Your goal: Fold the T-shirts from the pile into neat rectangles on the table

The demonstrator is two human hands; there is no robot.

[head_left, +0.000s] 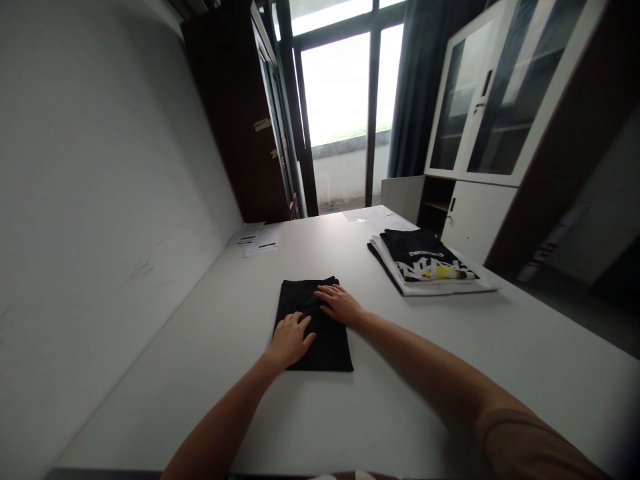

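Observation:
A black garment (pixel 325 347), folded into a neat rectangle, lies flat on the white table (pixel 210 373) in front of me. My left hand (pixel 293 341) rests on its left part, fingers spread and pointing away from me. Farther up, near the garment's right edge, my right hand (pixel 341 304) lies with its fingers stretched out flat over the cloth. Neither hand grips anything. Parts of the cloth are hidden under both hands, and I cannot tell from this view what kind of garment it is.
A stack of folded shirts (pixel 430 257), the top one black with a white and yellow print, sits at the right. Loose papers (pixel 263 240) lie at the far left. A wall (pixel 115 200) borders the table's left side; a cabinet (pixel 475 120) stands beyond its right edge.

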